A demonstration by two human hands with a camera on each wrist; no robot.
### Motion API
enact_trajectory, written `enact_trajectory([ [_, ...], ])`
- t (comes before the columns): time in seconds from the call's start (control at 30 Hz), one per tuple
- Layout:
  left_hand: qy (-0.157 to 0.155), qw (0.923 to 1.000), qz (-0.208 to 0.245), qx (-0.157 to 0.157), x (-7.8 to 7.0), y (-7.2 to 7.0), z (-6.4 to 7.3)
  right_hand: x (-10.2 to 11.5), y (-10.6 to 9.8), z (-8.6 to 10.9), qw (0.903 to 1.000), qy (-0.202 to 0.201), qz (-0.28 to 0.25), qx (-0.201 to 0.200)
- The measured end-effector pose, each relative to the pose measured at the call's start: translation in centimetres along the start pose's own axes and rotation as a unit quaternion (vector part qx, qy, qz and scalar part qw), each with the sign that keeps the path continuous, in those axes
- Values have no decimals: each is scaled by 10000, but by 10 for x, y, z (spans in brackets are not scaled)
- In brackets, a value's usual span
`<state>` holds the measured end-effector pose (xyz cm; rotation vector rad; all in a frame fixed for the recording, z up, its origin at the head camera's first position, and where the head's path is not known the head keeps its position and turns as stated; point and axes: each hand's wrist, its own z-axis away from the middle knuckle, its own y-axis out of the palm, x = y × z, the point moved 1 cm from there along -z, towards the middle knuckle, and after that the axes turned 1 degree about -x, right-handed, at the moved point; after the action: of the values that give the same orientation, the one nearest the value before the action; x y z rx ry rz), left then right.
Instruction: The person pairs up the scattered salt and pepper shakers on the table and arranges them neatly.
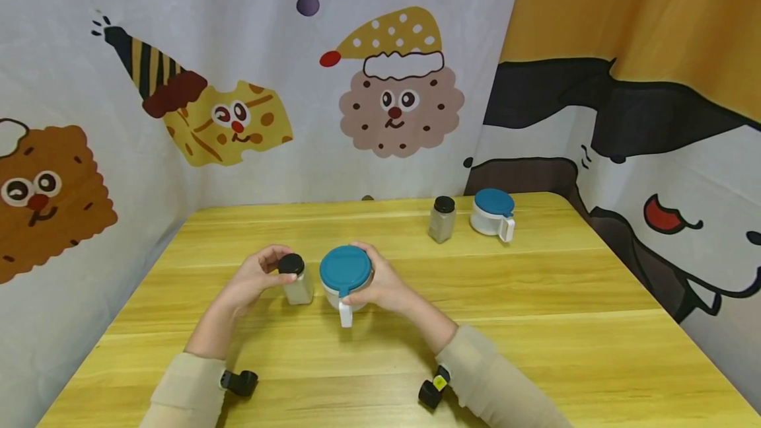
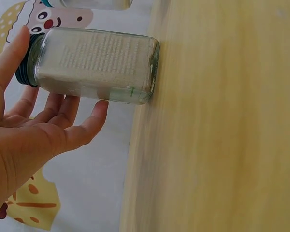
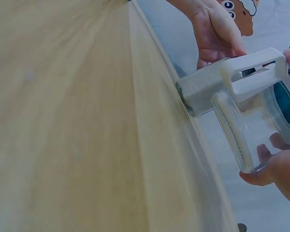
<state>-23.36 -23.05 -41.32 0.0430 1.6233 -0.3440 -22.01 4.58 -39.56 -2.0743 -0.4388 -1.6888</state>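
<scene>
My left hand (image 1: 254,277) grips a square glass jar (image 1: 299,290) near its black lid (image 1: 291,263), with the thumb at the lid in the left wrist view. Pale contents show through the glass (image 2: 94,63), which has raised lettering. Just to the right, my right hand (image 1: 385,284) holds a clear round seasoning pot with a blue lid (image 1: 345,267) and a white handle (image 3: 253,75). That handle points toward me, and the thumb lies near its top. Jar and pot stand side by side, the jar's base at the tabletop.
Farther back on the wooden table (image 1: 535,349) stand another black-lidded jar (image 1: 442,222) and another blue-lidded pot (image 1: 493,207), its white handle facing front right. A printed cloth curtain (image 1: 238,5) hangs behind the table and along its sides.
</scene>
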Motion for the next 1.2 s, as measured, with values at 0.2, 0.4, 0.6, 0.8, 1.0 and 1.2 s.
enact_trajectory([
  [0.2,33,10000,-27,39,0,0,0,-3,2,-2,10000,66,-17,41],
  [0.4,61,9999,11,92,1,-1,0,-7,3,-5,9999,129,-55,75],
  [0.6,6,9999,39,151,1,0,0,-12,4,-6,9998,156,-88,99],
  [0.8,-15,9999,24,138,2,0,-1,-16,5,-7,9998,180,-93,68],
  [1.0,9,9999,2,140,1,0,0,-18,6,-7,9998,169,24,40],
  [1.2,-9,9999,-1,138,0,0,0,-20,8,-8,9998,207,-12,57],
])
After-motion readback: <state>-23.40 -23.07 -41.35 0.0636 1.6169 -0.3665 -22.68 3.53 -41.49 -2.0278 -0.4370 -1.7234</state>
